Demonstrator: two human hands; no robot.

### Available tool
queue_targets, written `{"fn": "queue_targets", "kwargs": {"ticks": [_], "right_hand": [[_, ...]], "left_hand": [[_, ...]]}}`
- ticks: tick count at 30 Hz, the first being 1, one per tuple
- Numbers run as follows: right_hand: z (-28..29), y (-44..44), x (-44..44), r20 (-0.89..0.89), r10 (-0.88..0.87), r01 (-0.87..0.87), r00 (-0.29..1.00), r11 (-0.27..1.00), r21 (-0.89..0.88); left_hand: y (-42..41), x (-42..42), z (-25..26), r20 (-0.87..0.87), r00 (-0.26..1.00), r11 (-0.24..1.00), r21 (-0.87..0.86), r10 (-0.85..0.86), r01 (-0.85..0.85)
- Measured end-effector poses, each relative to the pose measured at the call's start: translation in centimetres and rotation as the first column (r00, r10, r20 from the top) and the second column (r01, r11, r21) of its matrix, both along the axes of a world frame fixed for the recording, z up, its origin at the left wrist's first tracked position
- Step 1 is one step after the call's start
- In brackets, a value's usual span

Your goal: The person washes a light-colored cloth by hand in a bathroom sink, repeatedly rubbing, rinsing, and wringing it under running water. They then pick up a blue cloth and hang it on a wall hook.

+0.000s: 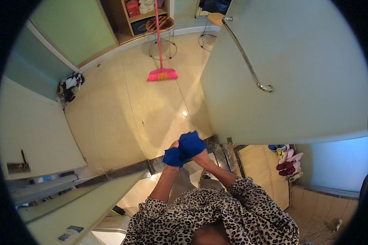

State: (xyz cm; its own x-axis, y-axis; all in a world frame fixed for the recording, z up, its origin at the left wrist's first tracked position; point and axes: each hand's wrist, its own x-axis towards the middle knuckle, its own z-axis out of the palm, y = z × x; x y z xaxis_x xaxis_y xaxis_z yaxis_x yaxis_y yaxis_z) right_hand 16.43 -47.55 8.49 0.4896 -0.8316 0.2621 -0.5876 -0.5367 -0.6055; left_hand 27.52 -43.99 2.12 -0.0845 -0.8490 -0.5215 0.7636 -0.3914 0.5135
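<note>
A blue cloth [191, 144] is bunched between my two hands, in front of my body and above a dark door sill [127, 169]. My left hand [174, 144] grips it on the left; folds of cloth hide most of the fingers. My right hand [201, 156] holds the larger bunch, its fingers likewise covered. A pale door [300, 79] with a chrome bar handle [247, 58] stands close on the right.
A pink broom [162, 75] leans against a wooden-topped stool [168, 25]. Another stool [216, 20] stands partly behind the door. A heap of cloth or bags [70, 87] lies by the left wall. Several shoes [286, 162] line the mat [260, 171] at right.
</note>
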Motion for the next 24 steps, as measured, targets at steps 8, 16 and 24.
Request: {"fn": "queue_targets", "kwargs": {"ticks": [8, 16, 24], "right_hand": [[-1.9, 1.7, -7.1, 0.059, -0.133, 0.127, 0.989, 0.988, 0.092], [-2.3, 3.0, -10.7, 0.13, -0.123, 0.12, 0.984, 0.992, 0.031], [11.0, -6.5, -14.7, 0.385, -0.351, 0.322, 0.854, 0.937, 0.139]], "left_hand": [[1.9, 2.1, -5.2, -0.487, 0.869, 0.988, 0.066, -0.091, 0.14], [-2.7, -2.0, 7.1, -0.251, 0.901, 0.936, -0.1, -0.353, 0.339], [-15.9, -9.3, 21.0, -0.193, 0.818, 0.702, -0.64, -0.542, 0.314]]}}
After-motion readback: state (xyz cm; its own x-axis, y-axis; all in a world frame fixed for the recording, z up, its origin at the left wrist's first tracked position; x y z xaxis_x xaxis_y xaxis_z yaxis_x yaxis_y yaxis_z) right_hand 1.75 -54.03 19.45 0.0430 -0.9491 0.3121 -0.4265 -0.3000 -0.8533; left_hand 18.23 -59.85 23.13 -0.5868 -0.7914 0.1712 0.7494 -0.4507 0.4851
